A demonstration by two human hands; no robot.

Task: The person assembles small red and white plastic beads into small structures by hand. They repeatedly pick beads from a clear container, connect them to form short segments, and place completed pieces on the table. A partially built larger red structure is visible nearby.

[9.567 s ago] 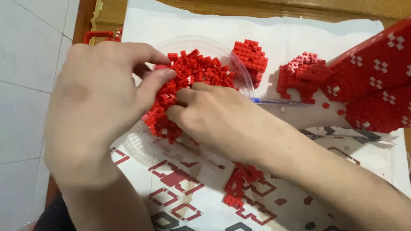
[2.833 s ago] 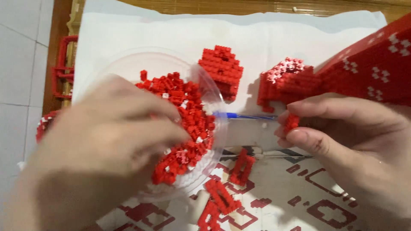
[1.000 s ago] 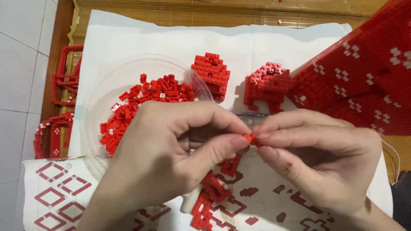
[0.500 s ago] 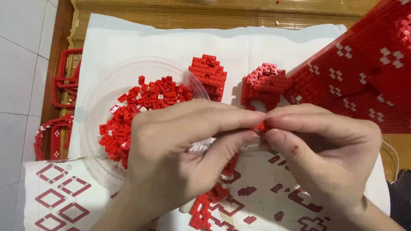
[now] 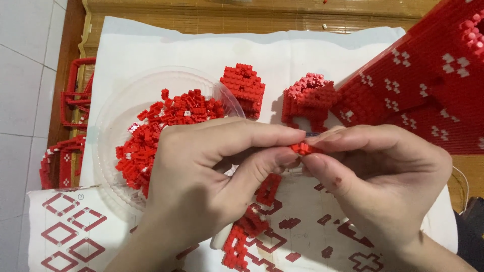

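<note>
Both hands meet at the centre, pinching one small red brick piece [image 5: 302, 148] between their fingertips. My left hand [image 5: 206, 176] comes from the lower left and covers part of a clear plastic bowl [image 5: 126, 95] heaped with loose red bricks [image 5: 166, 121]. My right hand [image 5: 383, 176] comes from the lower right. A short red brick strip [image 5: 247, 226] lies on the printed sheet below the hands. Behind the hands stand two small red brick assemblies [image 5: 244, 88] [image 5: 307, 98].
A large red brick model with white patterns [image 5: 428, 90] fills the upper right. A white sheet with red printed diagrams [image 5: 65, 236] covers the front. Red brick frames [image 5: 70, 100] lie at the left edge on a wooden mat. Tiled floor lies further left.
Over ten seconds both hands left the bowl and came together. In the last second they stayed joined on the small piece, shifting slightly upward.
</note>
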